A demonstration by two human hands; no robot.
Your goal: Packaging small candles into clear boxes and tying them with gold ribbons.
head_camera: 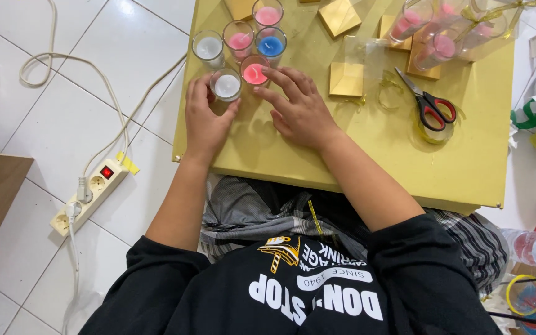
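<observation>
On a low yellow table (367, 155) stands a cluster of small glass candle cups. My left hand (205, 121) curls around a cup of white wax (226, 85) at the table's near left. My right hand (299, 111) lies flat beside it, fingertips touching a cup of pink wax (254, 72). Behind them stand a white cup (208, 48), a pink cup (239, 38), a blue cup (270, 43) and another pink cup (267, 13).
Red-handled scissors (429, 102) lie right of my hand on a tape roll. Gold cards (346, 79) and wrapped pink candles (442, 31) sit at the back. A power strip (91, 192) with cables lies on the white tile floor at left.
</observation>
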